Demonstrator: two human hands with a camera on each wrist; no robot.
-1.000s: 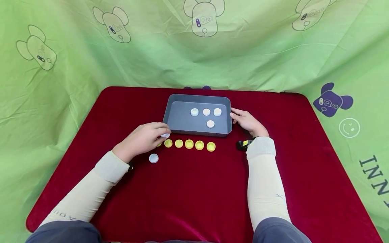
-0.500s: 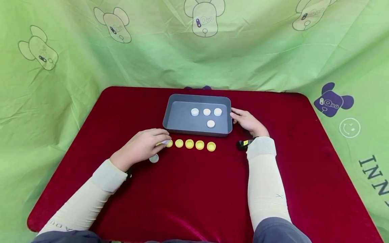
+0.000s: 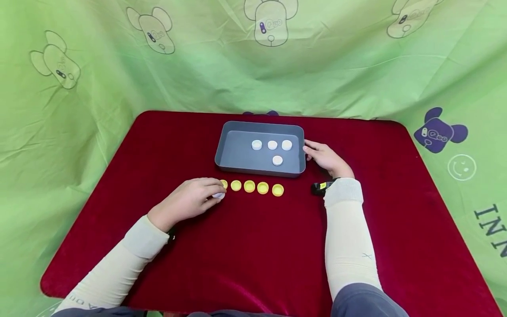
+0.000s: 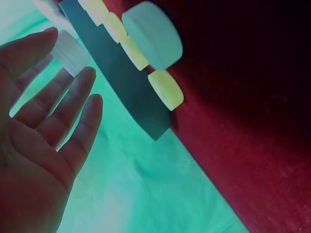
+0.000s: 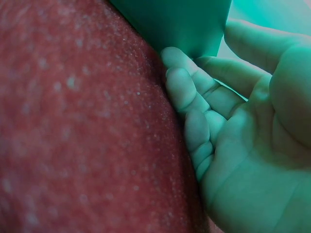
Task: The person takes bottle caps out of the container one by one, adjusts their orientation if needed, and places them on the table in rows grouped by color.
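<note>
In the head view my left hand (image 3: pixel 192 200) is at the left end of a row of yellow bottle caps (image 3: pixel 249 186), its thumb and fingertips pinching a white bottle cap (image 3: pixel 218 195). The left wrist view shows that held cap (image 4: pixel 71 52) between thumb and fingers, with another pale cap (image 4: pixel 153 36) on the table beside the yellow ones; the hand hides this one in the head view. My right hand (image 3: pixel 326 158) holds the right end of a grey tray (image 3: pixel 237 149), thumb at the rim and other fingers curled low against its outer side.
Several white caps (image 3: pixel 277 160) lie inside the tray, in its right half. A dark red cloth (image 3: pixel 253 246) covers the table. Green printed fabric (image 3: pixel 214 66) hangs behind and at the sides.
My left hand has come down from the tray's near left corner toward me, carrying the white cap past the yellow row. The loose white cap is now covered. My right hand stays at the tray.
</note>
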